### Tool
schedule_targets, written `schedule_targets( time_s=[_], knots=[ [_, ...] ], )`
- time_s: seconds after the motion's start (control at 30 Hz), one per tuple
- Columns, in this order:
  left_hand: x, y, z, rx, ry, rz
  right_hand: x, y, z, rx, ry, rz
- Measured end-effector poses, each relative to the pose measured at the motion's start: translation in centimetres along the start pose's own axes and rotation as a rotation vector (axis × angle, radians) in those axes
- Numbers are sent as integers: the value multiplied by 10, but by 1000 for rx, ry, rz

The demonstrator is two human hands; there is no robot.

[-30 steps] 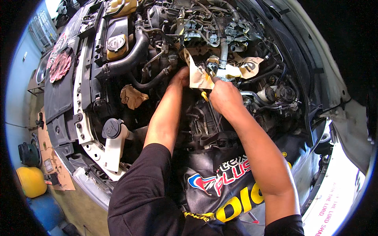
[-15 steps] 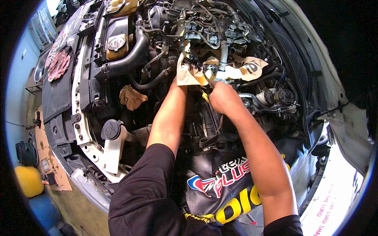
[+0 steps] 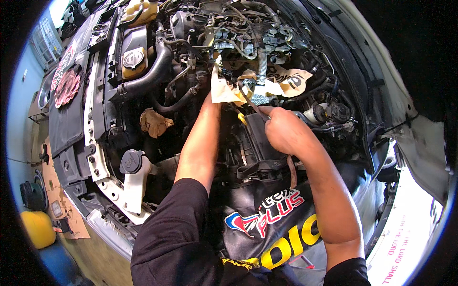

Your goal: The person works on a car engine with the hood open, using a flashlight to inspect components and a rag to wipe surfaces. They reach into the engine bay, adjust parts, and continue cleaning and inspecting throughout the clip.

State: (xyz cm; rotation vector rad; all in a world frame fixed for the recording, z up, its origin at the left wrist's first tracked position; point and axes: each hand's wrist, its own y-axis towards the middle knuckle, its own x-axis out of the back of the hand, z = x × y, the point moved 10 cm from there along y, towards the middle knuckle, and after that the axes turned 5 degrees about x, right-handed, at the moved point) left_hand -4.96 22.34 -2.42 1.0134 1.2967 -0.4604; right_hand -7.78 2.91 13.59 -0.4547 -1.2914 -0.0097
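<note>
My left forearm (image 3: 199,148) reaches into the engine bay. Its hand is hidden behind a torn piece of brown paper (image 3: 226,94), so its fingers do not show. My right hand (image 3: 285,129) is closed around a long thin tool (image 3: 251,101) of a kind I cannot make out. The tool's dark, narrow end points up and left into the gap beside the paper. A reddish-brown end (image 3: 292,172) sticks out below the fist. Beside the tool, a ribbed grey hose (image 3: 262,66) runs down to the paper. More printed brown paper (image 3: 292,83) lies to the right.
A yellow loop handle (image 3: 242,118) stands left of my right hand. A crumpled brown glove or cloth (image 3: 155,123) lies at left, above a black-capped white reservoir (image 3: 134,164). A thick black hose (image 3: 148,71) curves at upper left. A black printed cover (image 3: 286,224) drapes the near fender.
My right hand has drawn back toward the lower right with the tool, and more of the tool's length now shows. My left arm stays behind the paper. The view has shifted slightly.
</note>
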Motion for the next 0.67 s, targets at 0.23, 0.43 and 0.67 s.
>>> schedule_targets(
  time_s=[0.23,0.43,0.67],
  knots=[
    [106,6,3,181,333,-357,45,-87,15,210,-74,-58],
    [152,-27,-15,372,563,-551,70,-151,-33,-89,347,-54],
    [112,-61,-55,452,849,-805,73,-205,-64,-94,519,-77]
  ],
)
